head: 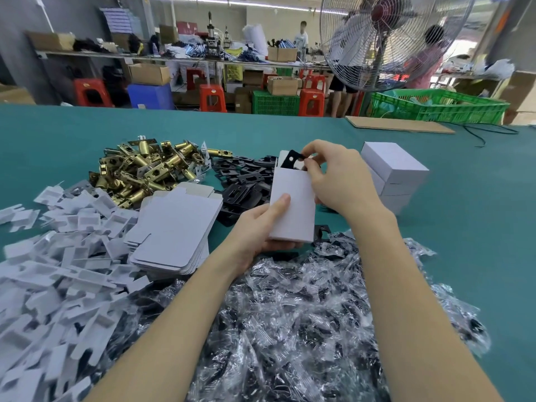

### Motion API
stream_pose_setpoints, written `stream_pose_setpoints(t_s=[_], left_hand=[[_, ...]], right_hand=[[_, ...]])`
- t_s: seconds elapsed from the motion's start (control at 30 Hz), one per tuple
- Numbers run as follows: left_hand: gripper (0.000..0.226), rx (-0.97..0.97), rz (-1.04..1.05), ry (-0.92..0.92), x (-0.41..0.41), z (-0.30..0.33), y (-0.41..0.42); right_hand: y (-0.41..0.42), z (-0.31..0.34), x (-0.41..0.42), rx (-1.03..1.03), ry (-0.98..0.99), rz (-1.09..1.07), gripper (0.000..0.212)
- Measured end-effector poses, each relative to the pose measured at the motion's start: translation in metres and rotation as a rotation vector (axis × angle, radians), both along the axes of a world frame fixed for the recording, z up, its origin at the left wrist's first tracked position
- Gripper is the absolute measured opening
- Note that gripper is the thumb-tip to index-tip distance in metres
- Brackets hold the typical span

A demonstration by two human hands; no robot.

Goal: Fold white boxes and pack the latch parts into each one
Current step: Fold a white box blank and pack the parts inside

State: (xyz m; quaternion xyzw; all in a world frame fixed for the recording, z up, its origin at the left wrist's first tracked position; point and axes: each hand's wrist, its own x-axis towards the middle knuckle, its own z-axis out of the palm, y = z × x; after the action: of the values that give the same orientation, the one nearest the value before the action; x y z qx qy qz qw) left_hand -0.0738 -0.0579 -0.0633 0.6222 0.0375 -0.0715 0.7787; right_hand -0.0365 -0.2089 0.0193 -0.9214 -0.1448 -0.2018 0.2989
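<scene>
a: which step is this?

b: packing, i'd say. the left hand (262,224) grips a folded white box (293,204) from below, thumb across its front face, open mouth tipped away over the green table (464,227). the right hand (338,175) pinches a black plate (291,161) at that mouth — partly in, top corner above the rim.

a: and next?

b: probably seating the plate fully, then adding the rest. the brass latches (145,169) lie far left, more black plates (246,184) just behind the box, bagged parts (304,314) under the forearms. whether anything else is already inside, i cannot tell.

a: pose?

b: both forearms reach forward, the right wrist bent down over the opening — fingers curled on the plate. finished boxes (394,175) are stacked just right of that hand; flat blanks (174,227) wait left of the held box.
</scene>
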Motion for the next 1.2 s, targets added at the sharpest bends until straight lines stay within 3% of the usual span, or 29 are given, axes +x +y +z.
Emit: stream_pose_setpoints(t_s=[0.07,0.4,0.87,1.0,1.2], left_hand=[[0.043,0.008,-0.014,-0.005,0.000,-0.001,0.000],[0.032,0.066,-0.043,-0.040,-0.001,-0.002,0.000],[0.033,0.161,-0.080,-0.119,-0.001,-0.005,0.001],[0.044,0.169,-0.074,-0.148,-0.001,-0.006,0.002],[0.052,0.152,-0.059,-0.179,0.001,-0.009,0.005]], right_hand=[[-0.001,0.001,0.002,0.060,-0.007,0.020,0.023],[-0.018,0.008,0.005,-0.012,0.066,0.085,0.023],[-0.025,0.019,-0.008,-0.068,0.094,0.119,0.025],[-0.024,0.029,-0.014,-0.115,0.083,0.141,0.026],[-0.029,0.046,-0.029,-0.028,0.076,0.257,0.024]])
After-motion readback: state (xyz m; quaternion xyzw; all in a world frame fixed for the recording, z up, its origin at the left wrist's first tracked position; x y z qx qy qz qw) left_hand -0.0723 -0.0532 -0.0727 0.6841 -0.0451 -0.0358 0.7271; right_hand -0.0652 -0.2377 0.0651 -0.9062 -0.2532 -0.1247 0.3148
